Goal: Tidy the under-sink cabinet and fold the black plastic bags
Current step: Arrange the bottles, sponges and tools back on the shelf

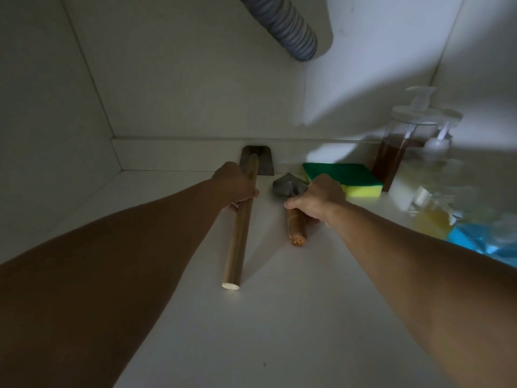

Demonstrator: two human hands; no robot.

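Note:
Inside the dim white cabinet, my left hand grips the long pale wooden handle of a small hoe; its dark metal blade lies against the back wall. My right hand grips the short brown wooden handle of a hammer; its grey metal head lies just left of a sponge. Both tools lie on the cabinet floor, side by side, handles pointing toward me. No black plastic bags are in view.
A green-and-yellow sponge lies at the back right. Clear pump bottles with brown and yellow liquid stand along the right wall, with a blue item near them. A ribbed grey drain hose hangs from above.

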